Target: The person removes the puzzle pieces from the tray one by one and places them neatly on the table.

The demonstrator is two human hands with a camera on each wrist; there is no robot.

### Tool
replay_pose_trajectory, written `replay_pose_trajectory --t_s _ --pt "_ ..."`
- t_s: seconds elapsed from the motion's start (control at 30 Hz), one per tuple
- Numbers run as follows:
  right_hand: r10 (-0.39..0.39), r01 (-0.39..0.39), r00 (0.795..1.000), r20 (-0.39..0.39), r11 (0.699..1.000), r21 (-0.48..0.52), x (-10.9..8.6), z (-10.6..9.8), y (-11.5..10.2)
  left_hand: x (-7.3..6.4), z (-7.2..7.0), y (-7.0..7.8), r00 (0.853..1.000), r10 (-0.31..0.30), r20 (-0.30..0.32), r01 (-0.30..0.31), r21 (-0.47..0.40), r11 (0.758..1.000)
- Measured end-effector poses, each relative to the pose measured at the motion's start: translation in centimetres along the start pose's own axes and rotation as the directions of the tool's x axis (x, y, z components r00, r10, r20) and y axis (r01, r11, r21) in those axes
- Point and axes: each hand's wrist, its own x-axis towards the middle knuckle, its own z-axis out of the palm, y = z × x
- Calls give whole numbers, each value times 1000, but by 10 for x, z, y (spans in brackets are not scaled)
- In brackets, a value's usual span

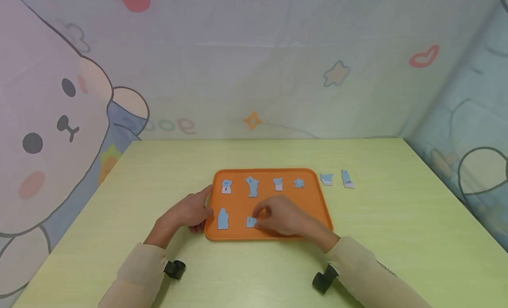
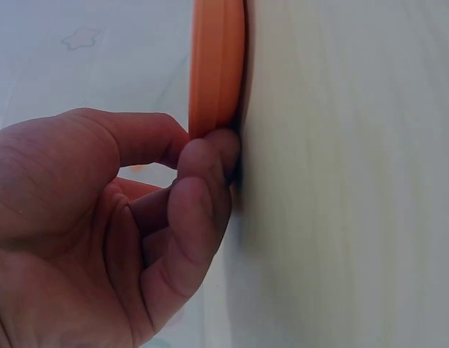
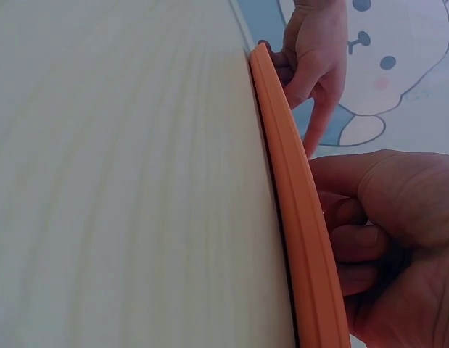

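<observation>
An orange tray (image 1: 238,205) lies on the table with several small, irregular blue pieces on it, apparently of paper or card. My left hand (image 1: 193,209) holds the tray's left edge, thumb at the rim; the left wrist view shows its curled fingers (image 2: 191,210) against the tray's side. Over the front middle of the tray, my right hand (image 1: 282,215) pinches a small blue piece (image 1: 251,222) between thumb and forefinger. To its left is a longer blue piece (image 1: 223,219). In the right wrist view the tray wall (image 3: 300,203) hides the right fingertips.
Along the tray's back are a blue-and-pink piece (image 1: 226,187), a Y-shaped piece (image 1: 252,186), another two-coloured piece (image 1: 278,184) and a small jagged one (image 1: 299,183). Two pieces, one squarish (image 1: 326,179) and one narrow (image 1: 347,179), lie on the table right of the tray.
</observation>
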Motion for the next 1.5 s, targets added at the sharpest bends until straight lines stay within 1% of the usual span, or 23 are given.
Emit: replay_pose_trajectory --t_s 0.27,0.43,0.57,0.9,1.13,1.3,1.5 --pt "-24 24 1000 0 1000 3 0 1 1 0 1 -1 1000 -21 4 21 9 1000" --pt "-17 17 1000 -1 1000 14 1 0 2 1 1 0 1000 -28 2 28 10 1000" --pt "-14 14 1000 -18 1000 21 1 -3 4 1 1 0 999 -34 -2 34 2 999" --pt "22 -19 999 -50 998 56 0 -13 7 0 1 -1 1000 -26 -5 26 0 1000" --pt "38 -35 997 -73 999 42 -2 -24 12 1 1 0 1000 -24 4 24 3 1000" --pt "56 -50 996 -74 996 74 -5 -32 16 0 1 1 1000 -26 1 26 4 1000" --pt "47 -42 994 -103 998 48 -9 -39 24 1 1 -1 1000 -27 -4 27 9 1000"
